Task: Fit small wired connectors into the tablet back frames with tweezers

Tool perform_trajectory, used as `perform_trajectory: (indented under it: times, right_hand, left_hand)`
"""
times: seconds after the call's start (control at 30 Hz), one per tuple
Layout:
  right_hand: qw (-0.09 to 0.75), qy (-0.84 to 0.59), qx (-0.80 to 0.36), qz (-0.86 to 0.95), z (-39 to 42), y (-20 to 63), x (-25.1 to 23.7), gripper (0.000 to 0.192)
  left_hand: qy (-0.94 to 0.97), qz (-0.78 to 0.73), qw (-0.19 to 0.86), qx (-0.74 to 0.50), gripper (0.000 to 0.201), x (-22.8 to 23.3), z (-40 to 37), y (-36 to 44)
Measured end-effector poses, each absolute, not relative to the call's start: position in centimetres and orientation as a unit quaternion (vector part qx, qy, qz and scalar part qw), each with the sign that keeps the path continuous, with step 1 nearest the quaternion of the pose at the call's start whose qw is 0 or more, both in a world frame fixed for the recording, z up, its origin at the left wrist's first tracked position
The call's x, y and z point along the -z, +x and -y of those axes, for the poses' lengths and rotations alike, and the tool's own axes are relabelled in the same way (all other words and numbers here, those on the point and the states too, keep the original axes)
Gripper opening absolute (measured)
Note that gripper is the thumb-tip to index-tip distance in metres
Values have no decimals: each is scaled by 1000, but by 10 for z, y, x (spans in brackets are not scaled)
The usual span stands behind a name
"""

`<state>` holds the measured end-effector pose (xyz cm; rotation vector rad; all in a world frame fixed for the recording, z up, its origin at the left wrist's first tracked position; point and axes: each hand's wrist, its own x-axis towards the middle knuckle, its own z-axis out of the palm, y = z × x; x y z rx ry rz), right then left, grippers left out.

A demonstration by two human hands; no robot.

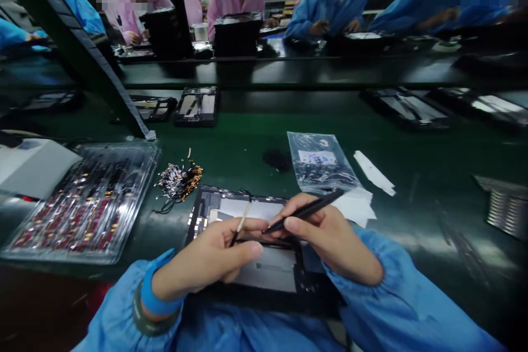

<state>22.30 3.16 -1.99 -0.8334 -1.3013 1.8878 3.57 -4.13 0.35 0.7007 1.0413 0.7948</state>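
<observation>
An opened tablet-like device lies in front of me, its inner parts and grey panels showing. My left hand is over its left half, fingers closed around a thin cable with a pale stretch and a dark end. My right hand pinches a black pen-shaped pointed tool. The tool's tip points down and left, close to my left fingertips above the device. What lies between those fingertips is partly hidden.
To the left, a clear plastic tray holds rows of small parts, beside a pile of small cabled parts. A plastic bag and white paper lie beyond my right hand. More opened devices sit farther back; co-workers sit opposite.
</observation>
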Motion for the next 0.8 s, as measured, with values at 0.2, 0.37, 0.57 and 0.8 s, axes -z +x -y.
perform_trajectory:
  times: [0.2, 0.37, 0.57, 0.8]
  right_hand:
    - [304, -314, -803, 406, -32, 210, 24, 26]
    - [292, -318, -830, 354, -33, 208, 32, 29]
    - [279, -294, -853, 329, -34, 207, 38, 28]
    - [340, -406, -737, 419, -57, 207, 29, 37]
  left_hand:
    - [286, -482, 713, -422, 36, 3, 49, 37]
    - [332, -476, 713, -393, 44, 6, 50, 33]
    - [394, -460, 707, -366, 42, 10, 48, 29]
    - [375, -514, 665, -391, 39, 17, 49, 27]
